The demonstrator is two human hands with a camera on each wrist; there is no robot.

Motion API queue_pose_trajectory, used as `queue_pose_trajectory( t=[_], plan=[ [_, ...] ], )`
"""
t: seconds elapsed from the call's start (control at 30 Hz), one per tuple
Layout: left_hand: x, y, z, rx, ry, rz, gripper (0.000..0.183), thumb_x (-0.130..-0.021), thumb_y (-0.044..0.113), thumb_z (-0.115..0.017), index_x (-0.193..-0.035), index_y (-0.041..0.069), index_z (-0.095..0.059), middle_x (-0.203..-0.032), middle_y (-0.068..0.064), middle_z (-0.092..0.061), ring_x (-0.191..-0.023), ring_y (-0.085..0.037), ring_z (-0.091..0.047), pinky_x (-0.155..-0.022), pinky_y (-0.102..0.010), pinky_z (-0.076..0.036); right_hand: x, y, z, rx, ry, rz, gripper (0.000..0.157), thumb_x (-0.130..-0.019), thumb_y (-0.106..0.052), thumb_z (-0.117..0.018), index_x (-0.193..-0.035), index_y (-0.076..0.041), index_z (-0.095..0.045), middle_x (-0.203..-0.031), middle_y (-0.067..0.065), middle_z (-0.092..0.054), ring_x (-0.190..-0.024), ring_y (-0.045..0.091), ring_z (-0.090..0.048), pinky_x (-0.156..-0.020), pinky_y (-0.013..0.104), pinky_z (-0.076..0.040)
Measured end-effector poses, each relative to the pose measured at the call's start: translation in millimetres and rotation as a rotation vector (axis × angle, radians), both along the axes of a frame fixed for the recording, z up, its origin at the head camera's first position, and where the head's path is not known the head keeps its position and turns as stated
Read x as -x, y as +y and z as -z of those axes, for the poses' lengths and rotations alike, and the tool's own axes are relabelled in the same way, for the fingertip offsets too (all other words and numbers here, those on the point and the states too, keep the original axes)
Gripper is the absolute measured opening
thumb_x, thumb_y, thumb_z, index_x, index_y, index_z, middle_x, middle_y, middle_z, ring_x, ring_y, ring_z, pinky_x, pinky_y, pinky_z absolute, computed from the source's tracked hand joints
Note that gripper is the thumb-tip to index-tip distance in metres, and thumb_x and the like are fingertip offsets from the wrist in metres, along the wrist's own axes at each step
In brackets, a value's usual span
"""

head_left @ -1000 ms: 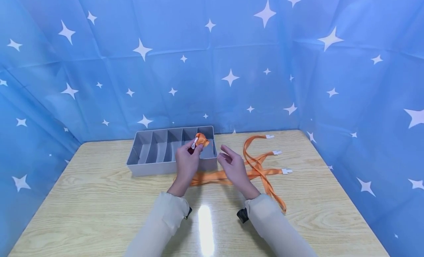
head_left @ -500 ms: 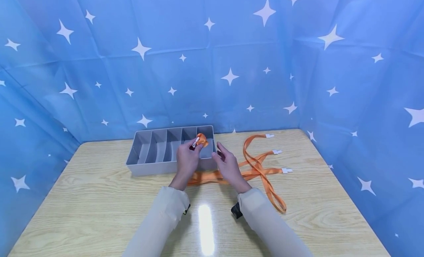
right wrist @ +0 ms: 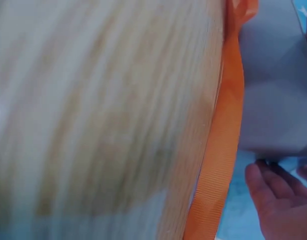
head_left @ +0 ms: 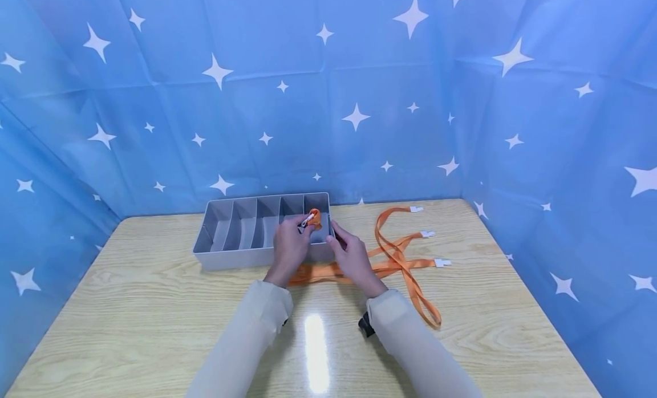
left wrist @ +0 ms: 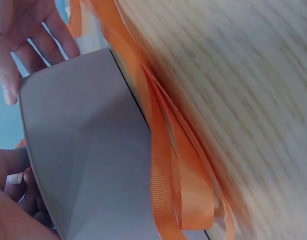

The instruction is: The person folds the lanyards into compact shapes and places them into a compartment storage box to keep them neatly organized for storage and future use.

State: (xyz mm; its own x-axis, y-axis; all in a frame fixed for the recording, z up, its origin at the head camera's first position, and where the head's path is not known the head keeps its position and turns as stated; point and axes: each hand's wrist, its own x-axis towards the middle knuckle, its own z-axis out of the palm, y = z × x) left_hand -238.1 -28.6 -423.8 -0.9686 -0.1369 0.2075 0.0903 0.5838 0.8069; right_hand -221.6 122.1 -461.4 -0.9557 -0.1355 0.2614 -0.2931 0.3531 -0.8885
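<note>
While the left hand pinches a rolled-up bundle of orange ribbon lanyard with a white clip between thumb and fingers, the right hand rests at the right-hand end of a long grey plastic tray with five compartments. The bundle is held at the rightmost compartment, its white clip lying against the left fingertips; whether it touches the compartment floor cannot be told. The right hand's fingers are spread apart, touching the tray's end near its front right corner, and they are clear of the bundle.

The tray stands near the far edge of the pale wood-grain tabletop, left of its middle. Several flat, loose orange ribbon lanyards cross one another between the tray and the tabletop's right edge, with three white plastic end clips pointing towards that edge. A folded loop reaches down towards the near edge, and other strands run along the tray's front wall, passing behind the wrists in the head view.

Cream sleeves cover both forearms. Beyond the far edge hangs a blue curtain with white four-pointed stars.
</note>
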Motion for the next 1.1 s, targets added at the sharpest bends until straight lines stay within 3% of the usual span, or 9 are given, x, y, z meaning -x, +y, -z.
queue_pose_trajectory(
  t=[0.07,0.27,0.4,0.53,0.63,0.77,0.9,0.97,1.1],
  plan=[
    [1.7,0,0.3,0.039,0.009,0.016,0.031,-0.091,0.012,-0.074,-0.121,0.009,-0.072,-0.112,-0.010,-0.072,-0.093,-0.024,-0.064,-0.078,-0.033,-0.055,-0.2,0,-0.3,-0.003,-0.001,0.003,0.048,-0.104,-0.020,-0.054,-0.148,-0.002,-0.044,-0.140,0.022,-0.054,-0.096,0.029,-0.065,-0.072,0.028,-0.053],
    [6.7,1,1.5,0.140,0.010,0.075,0.029,-0.088,0.012,-0.077,-0.117,0.013,-0.075,-0.105,-0.006,-0.074,-0.080,-0.019,-0.061,-0.062,-0.029,-0.048,-2.0,-1,-2.1,-0.002,-0.043,0.013,0.047,-0.105,-0.018,-0.052,-0.149,-0.005,-0.043,-0.115,0.023,-0.065,-0.077,0.035,-0.058,-0.058,0.025,-0.045],
    [8.8,1,1.2,0.221,0.022,0.108,0.027,-0.088,0.014,-0.078,-0.115,0.014,-0.076,-0.101,-0.006,-0.075,-0.074,-0.018,-0.061,-0.058,-0.028,-0.046,-2.3,-2,-1.6,0.009,-0.031,0.014,0.047,-0.104,-0.017,-0.053,-0.149,-0.003,-0.043,-0.129,0.021,-0.062,-0.093,0.038,-0.063,-0.068,0.025,-0.049],
    [11.2,0,2.3,0.280,0.032,0.137,0.027,-0.088,0.017,-0.078,-0.114,0.014,-0.077,-0.099,-0.007,-0.075,-0.071,-0.019,-0.060,-0.058,-0.029,-0.045,-3.5,-2,-2.9,0.012,-0.023,0.008,0.047,-0.105,-0.019,-0.052,-0.149,-0.005,-0.043,-0.130,0.021,-0.061,-0.093,0.036,-0.064,-0.069,0.026,-0.050],
    [12.6,-2,3.4,0.309,0.036,0.158,0.029,-0.087,0.020,-0.079,-0.116,0.013,-0.076,-0.099,-0.008,-0.075,-0.070,-0.020,-0.059,-0.059,-0.030,-0.046,-4.3,-2,-4.1,-0.012,-0.024,0.003,0.046,-0.105,-0.021,-0.051,-0.149,-0.007,-0.043,-0.107,0.025,-0.066,-0.074,0.027,-0.059,-0.061,0.025,-0.045],
    [12.9,-3,2.8,0.332,0.037,0.177,0.035,-0.087,0.023,-0.079,-0.120,0.014,-0.074,-0.104,-0.009,-0.074,-0.077,-0.022,-0.063,-0.068,-0.033,-0.052,-4.2,-1,-5.9,-0.040,-0.029,0.002,0.046,-0.106,-0.023,-0.049,-0.149,-0.008,-0.043,-0.080,0.024,-0.057,-0.055,0.016,-0.043,-0.052,0.026,-0.038],
    [14.1,-4,3.5,0.324,0.051,0.192,0.036,-0.088,0.021,-0.078,-0.123,0.016,-0.072,-0.111,-0.010,-0.073,-0.086,-0.026,-0.066,-0.075,-0.037,-0.053,-2.5,-1,-5.5,-0.048,-0.006,-0.003,0.046,-0.106,-0.021,-0.050,-0.149,-0.005,-0.043,-0.079,0.023,-0.058,-0.053,0.014,-0.041,-0.052,0.027,-0.039],
    [14.8,-5,4.9,0.308,0.054,0.204,0.037,-0.088,0.019,-0.078,-0.125,0.015,-0.072,-0.113,-0.010,-0.073,-0.089,-0.027,-0.067,-0.077,-0.038,-0.054,-1.9,-1,-4.3,-0.045,0.001,-0.004,0.046,-0.106,-0.020,-0.050,-0.148,-0.004,-0.043,-0.091,0.024,-0.064,-0.055,0.015,-0.044,-0.052,0.027,-0.040],
    [15.0,-8,6.6,0.267,0.045,0.231,0.042,-0.086,0.014,-0.079,-0.127,0.011,-0.069,-0.110,-0.014,-0.072,-0.084,-0.027,-0.066,-0.075,-0.039,-0.055,-2.4,-1,-2.8,-0.037,-0.020,-0.006,0.047,-0.106,-0.021,-0.049,-0.149,-0.004,-0.042,-0.096,0.024,-0.064,-0.059,0.019,-0.047,-0.052,0.027,-0.039]
  ],
)
